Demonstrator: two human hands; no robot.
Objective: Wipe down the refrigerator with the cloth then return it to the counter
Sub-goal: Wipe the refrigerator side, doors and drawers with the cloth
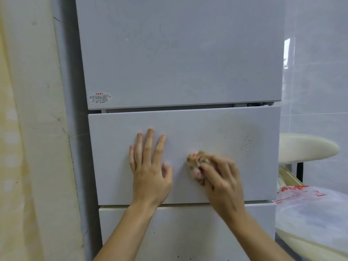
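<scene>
cloth, bunched, sits pinched under the curled fingers of the right hand, pressed to the fridge on its middle door, left of dark specks it likely goes for next. left hand lies flat, fingers spread, probably bracing that door shut.

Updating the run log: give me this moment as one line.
phase: wiping | left hand: flat on refrigerator middle door | right hand: grips cloth against same door | dark specks: right of cloth
</scene>
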